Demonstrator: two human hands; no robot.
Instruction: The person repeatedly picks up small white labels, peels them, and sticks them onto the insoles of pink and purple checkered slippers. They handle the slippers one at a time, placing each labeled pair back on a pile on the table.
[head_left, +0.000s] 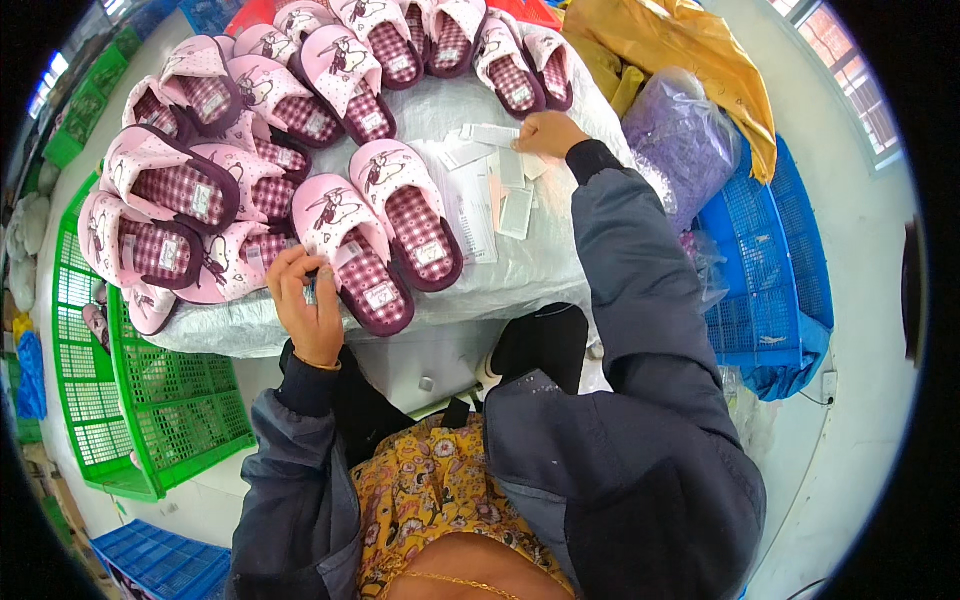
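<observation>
A pair of pink slippers with dark plum soles and checked insoles lies at the middle of the covered table: a left slipper point(376, 302) and a right slipper point(420, 232). Beside the left slipper's outer edge is my left hand point(308, 308), its fingers curled together; a small bluish bit shows between them, too little to name. My right hand point(550, 135) reaches farther out, fingers pinched down at the edge of several small white label sheets point(512, 168). What its fingertips hold is hidden. Under the labels lies a larger printed paper point(470, 212).
More pink slippers point(170, 190) crowd the table's left and far side. Silvery sheeting point(570, 240) covers the tabletop. A green crate point(180, 400) stands at left, blue crates point(765, 260) at right, beside a bag of purple material point(685, 140) and a yellow cloth point(700, 50).
</observation>
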